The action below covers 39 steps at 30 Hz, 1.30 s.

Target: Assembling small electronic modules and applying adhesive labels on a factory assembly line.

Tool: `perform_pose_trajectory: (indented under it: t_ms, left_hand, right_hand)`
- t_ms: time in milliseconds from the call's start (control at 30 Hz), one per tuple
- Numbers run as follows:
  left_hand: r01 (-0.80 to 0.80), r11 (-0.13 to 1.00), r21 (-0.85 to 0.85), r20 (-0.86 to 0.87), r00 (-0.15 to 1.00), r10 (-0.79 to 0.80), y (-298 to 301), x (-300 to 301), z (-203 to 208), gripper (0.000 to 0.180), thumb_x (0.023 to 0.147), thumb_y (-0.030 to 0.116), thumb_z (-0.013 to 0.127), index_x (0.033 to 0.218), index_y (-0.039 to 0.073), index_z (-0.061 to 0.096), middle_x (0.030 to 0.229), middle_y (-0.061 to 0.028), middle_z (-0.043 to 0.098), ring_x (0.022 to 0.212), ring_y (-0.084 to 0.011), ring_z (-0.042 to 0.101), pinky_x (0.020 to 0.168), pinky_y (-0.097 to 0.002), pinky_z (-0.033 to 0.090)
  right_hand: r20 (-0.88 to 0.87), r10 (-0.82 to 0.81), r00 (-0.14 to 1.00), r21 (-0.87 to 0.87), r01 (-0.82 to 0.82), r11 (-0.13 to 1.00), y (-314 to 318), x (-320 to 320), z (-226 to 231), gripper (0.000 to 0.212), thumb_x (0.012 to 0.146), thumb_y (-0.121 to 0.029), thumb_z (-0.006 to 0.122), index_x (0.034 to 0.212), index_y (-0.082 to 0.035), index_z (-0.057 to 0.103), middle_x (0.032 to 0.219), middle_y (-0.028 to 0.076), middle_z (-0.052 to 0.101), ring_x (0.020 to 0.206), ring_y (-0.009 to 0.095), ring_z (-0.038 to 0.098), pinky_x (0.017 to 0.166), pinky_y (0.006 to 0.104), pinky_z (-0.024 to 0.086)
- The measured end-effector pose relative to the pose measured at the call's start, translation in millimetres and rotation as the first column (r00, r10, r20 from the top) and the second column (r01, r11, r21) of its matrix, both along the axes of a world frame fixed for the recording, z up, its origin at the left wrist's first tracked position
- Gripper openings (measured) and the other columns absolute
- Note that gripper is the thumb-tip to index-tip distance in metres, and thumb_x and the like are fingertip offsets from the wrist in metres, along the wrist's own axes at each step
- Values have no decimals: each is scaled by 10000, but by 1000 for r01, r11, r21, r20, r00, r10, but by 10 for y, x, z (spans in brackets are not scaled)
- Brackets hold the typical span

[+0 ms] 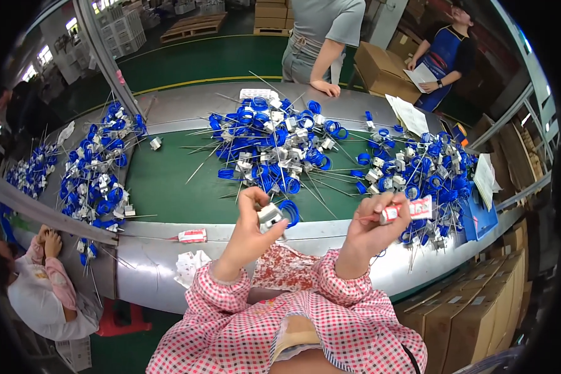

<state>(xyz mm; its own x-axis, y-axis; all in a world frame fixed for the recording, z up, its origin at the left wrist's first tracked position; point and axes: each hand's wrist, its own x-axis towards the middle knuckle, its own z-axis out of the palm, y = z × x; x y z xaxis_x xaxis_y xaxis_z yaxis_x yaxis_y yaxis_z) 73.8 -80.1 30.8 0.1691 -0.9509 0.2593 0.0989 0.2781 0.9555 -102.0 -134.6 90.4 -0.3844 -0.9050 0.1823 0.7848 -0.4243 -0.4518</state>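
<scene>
My left hand (250, 232) pinches a small white and grey switch-like part (270, 215) between thumb and fingers, above the near edge of the bench. A coil of blue tubing (289, 212) hangs at its right side. In my right hand (375, 232) is a red and white squeeze tube (411, 210), its narrow end pointing left toward the part. The two hands are apart. Beyond them a large heap of similar parts with blue coils (268, 140) and thin wire-like rods lies on the green belt (168, 181).
More such parts are heaped at right (417, 168) and left (96, 168). Another red and white tube (192, 236) and a red-speckled cloth (283, 267) lie on the metal edge. A blue bin (483, 218) stands right. Other people (50, 280) are left and across; cartons (480, 305) stack lower right.
</scene>
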Motion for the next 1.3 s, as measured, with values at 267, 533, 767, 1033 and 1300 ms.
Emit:
perform_pose_trajectory:
  t_ms: [267, 533, 767, 1033, 1300]
  left_hand:
    - [85, 996, -35, -601, 794, -89, 48, 355, -119, 284, 834, 10, 454, 1105, 50, 381, 1252, -226, 397, 1178, -316, 403, 932, -369, 397]
    - [244, 958, 153, -981, 154, 117, 33, 466, -546, 316, 868, 189, 497, 1110, -2, 428, 1141, -212, 465, 949, -272, 513, 803, -334, 487]
    - [303, 947, -108, -800, 539, -264, 29, 126, -408, 518, 778, 379, 609, 1137, 45, 444, 985, -106, 532, 755, -177, 509, 641, -277, 441]
    - [404, 878, -258, -607, 638, -473, 108, -270, -94, 677, 718, 425, 663, 1160, -24, 418, 1049, -150, 513, 891, -210, 549, 745, -310, 476]
    - [465, 841, -276, -557, 635, -534, 160, -277, -46, 659, 753, 429, 633, 1156, -42, 412, 1009, -197, 488, 943, -274, 541, 794, -366, 482]
  right_hand:
    - [-87, -50, 995, -40, 47, 998, 20, 259, 55, 181, 866, -225, 414, 757, -85, 449, 526, 37, 440, 354, 87, 258, 330, 222, 218]
    - [-107, -48, 993, -14, 47, 999, 95, 321, 47, 195, 859, -242, 428, 742, -87, 414, 526, 43, 428, 366, 104, 266, 355, 228, 228]
    - [-179, -73, 981, -63, 63, 996, 178, 492, 96, 196, 869, -257, 409, 777, -84, 419, 518, 39, 413, 376, 90, 263, 359, 229, 219]
    - [-255, -128, 958, -282, 53, 958, 364, 645, 205, 216, 881, -284, 361, 812, -86, 414, 480, 41, 410, 302, 80, 215, 300, 218, 183]
    - [-260, -150, 954, -298, 69, 952, 359, 556, 171, 205, 869, -279, 385, 803, -85, 404, 475, 35, 407, 307, 68, 221, 302, 204, 182]
